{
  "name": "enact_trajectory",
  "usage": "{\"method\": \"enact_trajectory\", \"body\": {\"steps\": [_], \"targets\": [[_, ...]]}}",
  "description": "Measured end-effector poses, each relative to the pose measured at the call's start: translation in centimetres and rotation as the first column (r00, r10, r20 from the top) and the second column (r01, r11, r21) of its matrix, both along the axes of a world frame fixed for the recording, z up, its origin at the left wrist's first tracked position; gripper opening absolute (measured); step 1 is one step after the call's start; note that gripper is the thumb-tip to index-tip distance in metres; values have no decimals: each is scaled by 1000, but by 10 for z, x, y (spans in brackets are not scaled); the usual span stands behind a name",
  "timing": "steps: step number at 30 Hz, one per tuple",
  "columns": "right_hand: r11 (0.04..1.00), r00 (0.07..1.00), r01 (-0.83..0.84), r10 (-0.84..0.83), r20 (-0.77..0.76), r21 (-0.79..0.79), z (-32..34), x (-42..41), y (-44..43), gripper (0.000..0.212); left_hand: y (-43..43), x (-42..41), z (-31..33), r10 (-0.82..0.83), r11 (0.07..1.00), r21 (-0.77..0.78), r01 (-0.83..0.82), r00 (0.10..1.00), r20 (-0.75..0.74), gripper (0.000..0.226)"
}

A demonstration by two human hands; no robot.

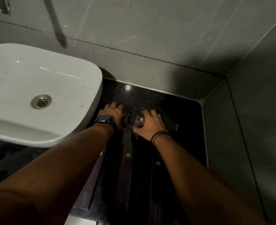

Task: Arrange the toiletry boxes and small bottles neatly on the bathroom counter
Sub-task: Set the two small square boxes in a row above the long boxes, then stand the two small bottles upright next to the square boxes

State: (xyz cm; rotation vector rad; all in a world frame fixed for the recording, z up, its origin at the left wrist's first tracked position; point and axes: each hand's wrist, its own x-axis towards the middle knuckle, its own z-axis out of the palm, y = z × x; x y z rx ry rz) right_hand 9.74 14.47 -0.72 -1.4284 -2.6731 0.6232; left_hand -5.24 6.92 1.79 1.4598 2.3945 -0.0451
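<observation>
On the dark speckled counter [143, 98], my left hand [113, 114], with a dark watch on its wrist, lies over a small dark box [126, 118] beside the basin. My right hand [150, 123], with cord bracelets at the wrist, grips a small purple box [139, 121] with a gold logo. Nearer to me, three long dark purple boxes lie side by side, pointing away from me: one at the left [91, 184], one in the middle [125, 172], one at the right [158, 176]. No small bottle is clearly visible in the dim light.
A white basin [36, 88] with a metal drain [41, 101] overhangs the counter's left side. Grey tiled walls [166, 46] close the back and the right. A blurred tap spout [57, 26] hangs above the basin.
</observation>
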Motion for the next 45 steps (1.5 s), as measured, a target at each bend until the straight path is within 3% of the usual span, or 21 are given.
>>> {"method": "enact_trajectory", "body": {"steps": [3, 6, 16, 22, 27, 30, 34, 37, 41, 45], "targets": [[995, 992, 83, -87, -87, -57, 11, 5, -22, 58, -27, 15, 1, 105, 987, 113, -112, 992, 64, 78], [980, 981, 127, -147, -124, -151, 17, 12, -55, 54, -61, 30, -4, 182, 973, 121, -194, 978, 104, 72], [947, 987, 159, -162, 14, -278, -2, 26, -151, 92, -160, 50, -22, 475, 878, -38, -478, 856, 204, 92], [951, 979, 201, -196, 46, -236, -6, 33, -166, 96, -174, 59, -30, 426, 893, 15, -449, 858, 287, 68], [949, 975, 220, -210, 67, -226, -7, 36, -171, 96, -174, 66, -31, 414, 898, 1, -439, 848, 331, 70], [956, 975, 223, -219, 39, -189, -2, 37, -169, 90, -173, 68, -28, 397, 909, 32, -416, 885, 242, 79], [958, 946, 283, -288, -147, -52, 15, 50, -146, 64, -157, 81, -17, 333, 915, 196, -354, 934, 133, 80], [900, 864, 435, -428, -267, -36, 27, 78, -108, 50, -128, 98, -7, 239, 897, 332, -293, 952, 193, 66], [786, 741, 608, -612, -276, -112, 31, 127, -64, 38, -88, 127, 3, 128, 890, 384, -245, 943, 306, 55], [761, 737, 624, -648, -192, -176, 30, 157, -43, 44, -49, 150, 12, 102, 885, 391, -251, 926, 364, 50]]}}
